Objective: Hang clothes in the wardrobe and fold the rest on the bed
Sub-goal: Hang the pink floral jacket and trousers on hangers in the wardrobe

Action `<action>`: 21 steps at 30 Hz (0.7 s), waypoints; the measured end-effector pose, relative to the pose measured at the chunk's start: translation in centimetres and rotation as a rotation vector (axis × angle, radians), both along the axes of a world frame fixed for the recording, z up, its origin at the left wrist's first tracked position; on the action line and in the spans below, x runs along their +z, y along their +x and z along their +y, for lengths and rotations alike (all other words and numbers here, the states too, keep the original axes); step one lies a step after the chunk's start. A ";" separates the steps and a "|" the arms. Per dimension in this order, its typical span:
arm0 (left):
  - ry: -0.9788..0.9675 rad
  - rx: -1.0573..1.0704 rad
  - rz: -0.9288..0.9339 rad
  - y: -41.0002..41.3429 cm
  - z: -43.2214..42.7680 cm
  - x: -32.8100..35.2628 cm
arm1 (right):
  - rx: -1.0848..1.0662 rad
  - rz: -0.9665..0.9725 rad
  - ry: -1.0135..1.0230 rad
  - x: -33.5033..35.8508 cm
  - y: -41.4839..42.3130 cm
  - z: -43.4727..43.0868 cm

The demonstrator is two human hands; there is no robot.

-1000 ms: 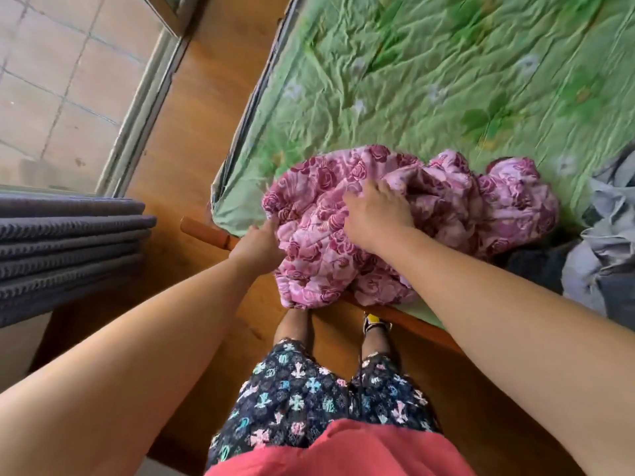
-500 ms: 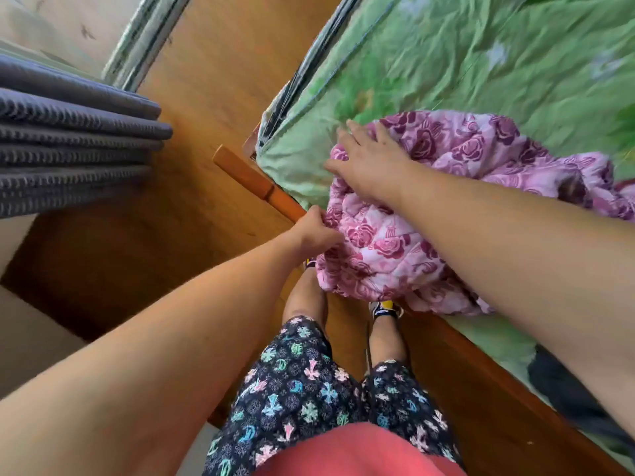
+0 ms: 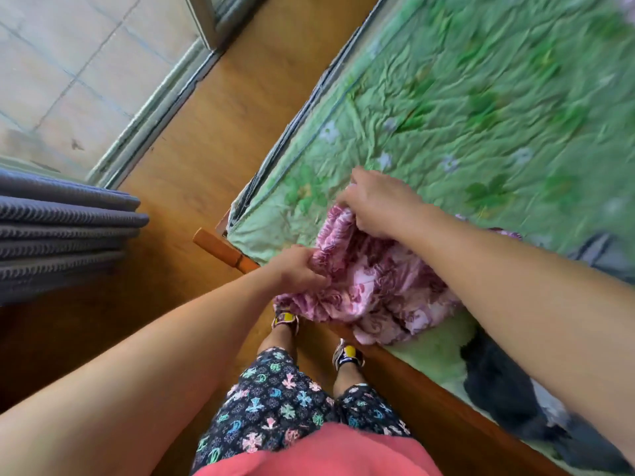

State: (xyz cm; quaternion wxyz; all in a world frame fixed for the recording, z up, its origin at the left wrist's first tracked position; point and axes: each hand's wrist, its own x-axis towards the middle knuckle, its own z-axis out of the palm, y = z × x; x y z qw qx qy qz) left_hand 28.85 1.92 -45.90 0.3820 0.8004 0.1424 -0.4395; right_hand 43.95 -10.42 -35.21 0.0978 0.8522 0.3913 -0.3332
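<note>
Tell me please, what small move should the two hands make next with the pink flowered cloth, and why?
Probably lift it and draw the hands apart. The left hand and the right hand each grip one edge of the pink flowered garment, which lies bunched at the corner of the green bed sheet; spreading it would show its shape before folding or hanging.

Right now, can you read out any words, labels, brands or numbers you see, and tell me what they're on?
None can be read.
The sandals have yellow patches, too blurred to read.
The shorts show only cross shapes, no letters.
</note>
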 end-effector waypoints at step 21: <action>0.390 -0.576 -0.913 19.8 -8.1 39.3 | -0.564 -0.688 0.115 35.7 3.6 -30.6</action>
